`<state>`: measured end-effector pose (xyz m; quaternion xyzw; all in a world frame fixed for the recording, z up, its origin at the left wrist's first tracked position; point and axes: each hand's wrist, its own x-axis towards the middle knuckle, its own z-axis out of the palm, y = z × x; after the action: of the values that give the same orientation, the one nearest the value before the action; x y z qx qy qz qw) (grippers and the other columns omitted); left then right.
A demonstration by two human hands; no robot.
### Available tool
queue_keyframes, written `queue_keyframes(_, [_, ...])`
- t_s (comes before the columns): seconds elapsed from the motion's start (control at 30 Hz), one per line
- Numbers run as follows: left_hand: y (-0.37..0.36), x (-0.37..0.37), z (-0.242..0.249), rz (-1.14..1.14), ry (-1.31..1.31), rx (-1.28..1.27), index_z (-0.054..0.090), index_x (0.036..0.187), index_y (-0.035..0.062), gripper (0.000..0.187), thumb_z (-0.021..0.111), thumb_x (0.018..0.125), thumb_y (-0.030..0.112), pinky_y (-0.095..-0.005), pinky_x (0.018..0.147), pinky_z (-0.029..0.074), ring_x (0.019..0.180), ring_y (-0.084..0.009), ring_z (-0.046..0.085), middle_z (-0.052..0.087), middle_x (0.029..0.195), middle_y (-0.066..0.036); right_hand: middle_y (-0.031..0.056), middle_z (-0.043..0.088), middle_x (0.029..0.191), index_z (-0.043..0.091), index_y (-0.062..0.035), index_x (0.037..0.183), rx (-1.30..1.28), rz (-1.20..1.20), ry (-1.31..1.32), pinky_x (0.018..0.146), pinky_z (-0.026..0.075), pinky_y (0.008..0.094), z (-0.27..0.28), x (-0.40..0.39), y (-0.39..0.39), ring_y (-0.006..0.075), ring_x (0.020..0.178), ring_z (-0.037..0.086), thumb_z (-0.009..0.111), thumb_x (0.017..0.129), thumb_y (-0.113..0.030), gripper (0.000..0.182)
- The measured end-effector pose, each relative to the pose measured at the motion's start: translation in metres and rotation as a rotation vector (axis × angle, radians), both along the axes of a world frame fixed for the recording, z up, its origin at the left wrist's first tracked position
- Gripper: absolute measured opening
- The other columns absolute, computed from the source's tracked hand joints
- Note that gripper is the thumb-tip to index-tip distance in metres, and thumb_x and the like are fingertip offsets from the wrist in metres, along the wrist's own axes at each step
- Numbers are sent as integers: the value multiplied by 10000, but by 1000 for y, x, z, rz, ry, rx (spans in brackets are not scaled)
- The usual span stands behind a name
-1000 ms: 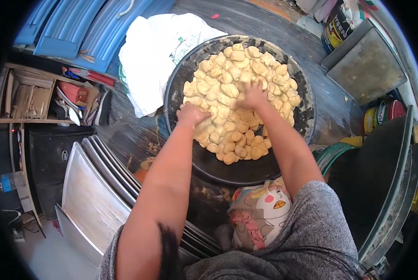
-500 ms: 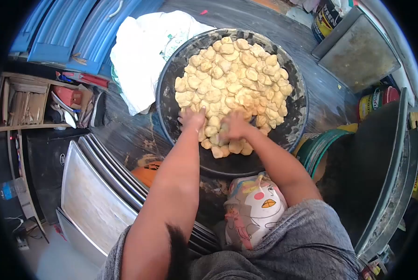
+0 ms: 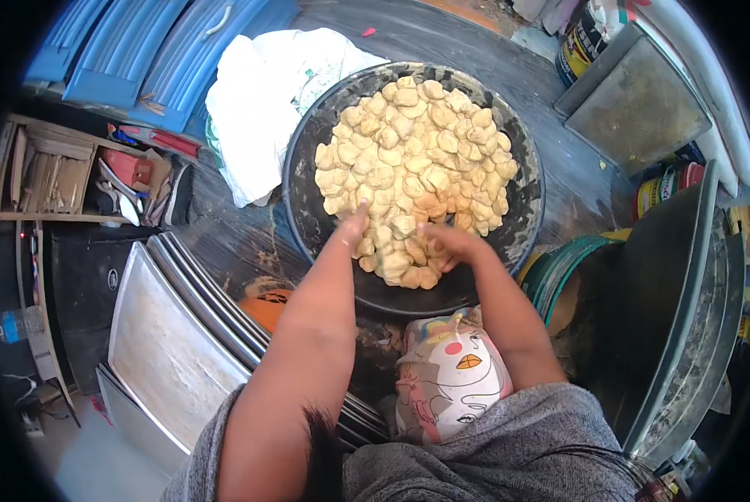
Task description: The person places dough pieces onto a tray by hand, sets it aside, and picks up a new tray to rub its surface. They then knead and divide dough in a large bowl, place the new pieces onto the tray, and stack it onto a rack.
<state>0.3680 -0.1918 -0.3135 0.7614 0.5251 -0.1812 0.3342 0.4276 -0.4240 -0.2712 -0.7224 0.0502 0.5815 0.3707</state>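
Observation:
A wide black basin [image 3: 517,226] holds a heap of pale yellow, floury dough lumps [image 3: 408,159]. At the heap's near left edge is my left hand [image 3: 354,227], its thumb stretched out against the lumps and its other fingers partly hidden and blurred. My right hand [image 3: 452,243] rests against the near right side of the heap, with thumb and fingers apart around the lumps. Between the two hands a narrow part of the heap bulges toward me. Neither hand lifts a lump clear of the basin.
White sacking [image 3: 254,109] lies left of the basin, near blue plastic panels [image 3: 124,63]. Metal trays [image 3: 170,343] stand stacked at the left. A green bucket [image 3: 567,272] and a large dark panel [image 3: 643,326] flank the right side. A wooden crate [image 3: 48,171] holds scraps.
My right hand has shifted right, from on top of the near lumps to their side. The near lumps are now gathered closer between both hands. The view has shifted slightly.

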Motion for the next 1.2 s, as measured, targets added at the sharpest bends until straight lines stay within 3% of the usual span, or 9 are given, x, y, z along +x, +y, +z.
queue_keyframes(0.1, [-23, -3, 44, -209, 102, -621, 259, 1424, -45, 1064, 418, 772, 780, -484, 1079, 251, 1354, -377, 269, 265, 1472, -246, 292, 484, 1285, 322, 72, 1373, 38, -32, -309, 904, 449, 511, -104, 19, -49, 416, 1157, 516, 436, 763, -775, 1050])
queue_keyframes(0.2, [2, 20, 62, -233, 416, -813, 164, 1455, -24, 1138, 442, 731, 808, -518, 1053, 285, 1344, -386, 282, 286, 1453, -253, 302, 425, 1340, 298, 79, 1383, -267, 139, -296, 941, 438, 477, -70, -12, 3, 431, 1205, 468, 415, 759, -791, 1077])
queue_keyframes(0.33, [-4, -5, -6, 115, -126, -304, 194, 1461, 11, 1075, 458, 754, 777, -478, 997, 379, 1319, -370, 327, 329, 1412, -241, 236, 354, 1426, 251, -2, 1440, 32, -12, 74, 935, 445, 488, 13, -14, 19, 405, 1231, 449, 350, 758, -824, 1073])
queue_keyframes(0.37, [1, -8, -11, 238, -195, -688, 185, 1468, 28, 1041, 489, 771, 741, -495, 1058, 291, 1356, -347, 269, 262, 1472, -227, 202, 383, 1417, 295, -72, 1443, 128, -85, 273, 906, 466, 479, -5, -6, 5, 382, 1205, 475, 348, 762, -823, 1016])
queue_keyframes(0.5, [5, -3, 56, -292, 211, -939, 187, 1471, 41, 1098, 437, 733, 815, -503, 1068, 262, 1319, -352, 338, 255, 1484, -215, 164, 408, 1409, 358, -63, 1413, 27, -316, 203, 917, 460, 469, -66, -3, -27, 365, 1195, 483, 390, 754, -819, 1004])
queue_keyframes(0.8, [-9, -14, 50, 71, -90, -652, 179, 1486, 156, 1056, 417, 716, 840, -570, 1003, 321, 1350, -384, 273, 262, 1494, -166, 140, 500, 1328, 386, -25, 1381, 224, -323, 385, 977, 421, 398, -74, -9, -3, 270, 1164, 527, 526, 708, -791, 1029])
queue_keyframes(0.87, [-7, -16, 66, -130, 166, -1155, 179, 1487, 190, 1048, 518, 704, 799, -603, 986, 327, 1362, -370, 255, 238, 1504, -156, 123, 532, 1295, 394, -40, 1378, 62, -261, 349, 986, 427, 394, -95, -8, -16, 252, 1136, 554, 568, 726, -741, 973])
queue_keyframes(1.0, [-5, -13, 72, -204, 289, -1139, 203, 1482, 181, 1055, 619, 687, 736, -617, 1010, 295, 1369, -349, 250, 186, 1520, -154, 95, 548, 1285, 470, -78, 1329, 287, -327, 425, 997, 434, 379, -73, -24, -2, 203, 1160, 540, 577, 792, -656, 797])
queue_keyframes(1.2, [-17, -23, 86, -236, 209, -1042, -280, 1421, 243, 1365, 825, 650, 461, -632, 1053, 203, 1412, -330, 117, 56, 1540, -179, 161, 517, 1300, 374, -38, 1380, 443, -384, 597, 958, 470, 409, -44, -39, 14, 263, 1158, 543, 678, 758, -582, 880])
